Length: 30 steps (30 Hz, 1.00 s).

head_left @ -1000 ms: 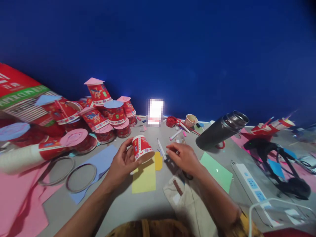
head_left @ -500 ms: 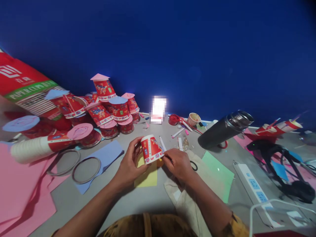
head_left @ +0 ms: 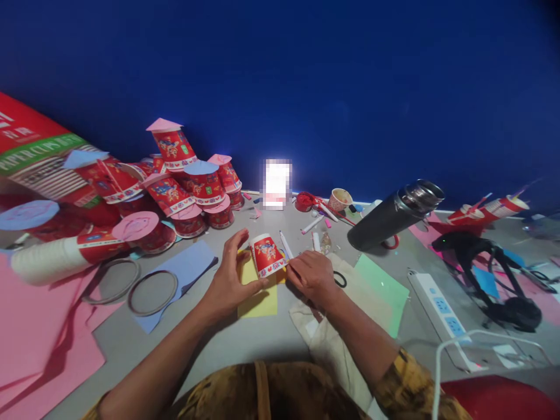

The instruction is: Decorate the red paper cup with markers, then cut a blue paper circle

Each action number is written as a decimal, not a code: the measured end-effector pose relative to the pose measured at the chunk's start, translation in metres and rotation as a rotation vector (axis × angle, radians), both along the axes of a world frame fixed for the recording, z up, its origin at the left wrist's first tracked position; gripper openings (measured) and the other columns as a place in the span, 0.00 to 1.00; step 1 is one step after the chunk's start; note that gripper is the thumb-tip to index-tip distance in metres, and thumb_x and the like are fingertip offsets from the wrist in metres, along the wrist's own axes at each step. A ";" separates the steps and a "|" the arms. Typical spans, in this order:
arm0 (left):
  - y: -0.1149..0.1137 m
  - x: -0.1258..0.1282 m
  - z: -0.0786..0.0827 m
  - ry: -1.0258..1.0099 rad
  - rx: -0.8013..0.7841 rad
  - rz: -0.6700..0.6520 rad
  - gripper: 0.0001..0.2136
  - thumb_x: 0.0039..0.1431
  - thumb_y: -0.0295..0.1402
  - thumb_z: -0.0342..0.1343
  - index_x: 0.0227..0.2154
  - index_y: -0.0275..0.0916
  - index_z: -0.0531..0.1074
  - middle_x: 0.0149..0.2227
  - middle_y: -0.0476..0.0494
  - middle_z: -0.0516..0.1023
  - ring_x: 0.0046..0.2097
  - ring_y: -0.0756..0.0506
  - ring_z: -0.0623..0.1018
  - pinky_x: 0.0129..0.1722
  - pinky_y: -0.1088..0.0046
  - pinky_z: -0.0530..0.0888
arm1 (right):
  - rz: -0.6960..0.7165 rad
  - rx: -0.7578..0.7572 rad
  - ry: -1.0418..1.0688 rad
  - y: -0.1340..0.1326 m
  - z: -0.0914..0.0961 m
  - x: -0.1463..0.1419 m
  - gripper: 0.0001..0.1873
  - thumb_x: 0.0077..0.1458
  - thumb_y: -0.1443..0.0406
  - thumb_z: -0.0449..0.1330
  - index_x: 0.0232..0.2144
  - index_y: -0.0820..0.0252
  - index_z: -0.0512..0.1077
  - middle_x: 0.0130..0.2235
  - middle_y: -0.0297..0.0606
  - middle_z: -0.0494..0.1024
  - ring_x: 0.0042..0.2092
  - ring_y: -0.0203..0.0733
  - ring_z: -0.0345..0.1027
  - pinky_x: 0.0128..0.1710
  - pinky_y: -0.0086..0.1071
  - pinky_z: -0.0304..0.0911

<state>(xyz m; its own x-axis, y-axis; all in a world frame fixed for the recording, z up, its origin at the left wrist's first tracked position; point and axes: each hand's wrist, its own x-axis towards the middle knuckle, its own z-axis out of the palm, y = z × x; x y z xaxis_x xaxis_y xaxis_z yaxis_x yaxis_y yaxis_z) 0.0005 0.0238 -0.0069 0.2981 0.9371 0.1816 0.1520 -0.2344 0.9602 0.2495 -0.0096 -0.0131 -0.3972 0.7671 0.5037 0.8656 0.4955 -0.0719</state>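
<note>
Here, looking down from my head, I am holding a little red paper cup (head_left: 267,255) upside down over a yellow paper (head_left: 259,297) on the grey table (head_left: 262,338). My left hand (head_left: 231,280) is touching the cup's left side, with the thumb under the rim and the other fingers (head_left: 238,240) spread open and lifted up. My right hand (head_left: 312,277) is sitting just beside the cup's right rim, with its fingers curled and pinching there. I cannot tell if they are also gripping the white pen (head_left: 286,245) lying right behind them.

A blue paper (head_left: 184,271) is lying to the left, with 2 round rings (head_left: 131,286) next to it and pink paper (head_left: 39,344) past those. A big pile of red cups (head_left: 175,186) is leaning against the blue wall. A green paper (head_left: 385,291) and a black bottle (head_left: 389,216) are lying to the right, near a white power strip (head_left: 437,309).
</note>
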 end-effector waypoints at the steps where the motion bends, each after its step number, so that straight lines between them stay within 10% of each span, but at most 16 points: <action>1: 0.000 -0.001 0.002 0.039 0.032 -0.002 0.46 0.52 0.40 0.74 0.71 0.50 0.58 0.74 0.33 0.59 0.76 0.29 0.63 0.71 0.41 0.69 | 0.007 0.020 -0.010 0.000 0.000 -0.001 0.21 0.75 0.64 0.56 0.27 0.55 0.75 0.26 0.37 0.76 0.32 0.42 0.66 0.36 0.39 0.52; 10: 0.002 -0.001 0.006 0.101 0.080 0.012 0.40 0.50 0.35 0.69 0.68 0.44 0.64 0.68 0.34 0.67 0.71 0.31 0.71 0.69 0.47 0.74 | -0.043 -0.082 0.030 0.001 -0.006 -0.007 0.19 0.76 0.60 0.58 0.30 0.56 0.79 0.29 0.38 0.81 0.34 0.43 0.71 0.37 0.37 0.54; 20: 0.009 -0.005 0.014 -0.516 -0.514 0.000 0.38 0.39 0.32 0.77 0.59 0.42 0.76 0.65 0.35 0.79 0.66 0.27 0.78 0.65 0.47 0.78 | -0.077 -0.096 0.222 0.007 -0.014 0.001 0.18 0.74 0.61 0.58 0.31 0.56 0.79 0.29 0.37 0.83 0.34 0.41 0.74 0.38 0.33 0.59; 30: 0.008 -0.001 0.026 -0.988 -1.048 -0.105 0.21 0.66 0.43 0.58 0.51 0.30 0.77 0.49 0.22 0.88 0.50 0.28 0.89 0.45 0.58 0.87 | -0.017 -0.150 0.320 0.009 -0.018 0.003 0.14 0.73 0.62 0.59 0.36 0.55 0.80 0.32 0.38 0.85 0.36 0.43 0.76 0.39 0.33 0.64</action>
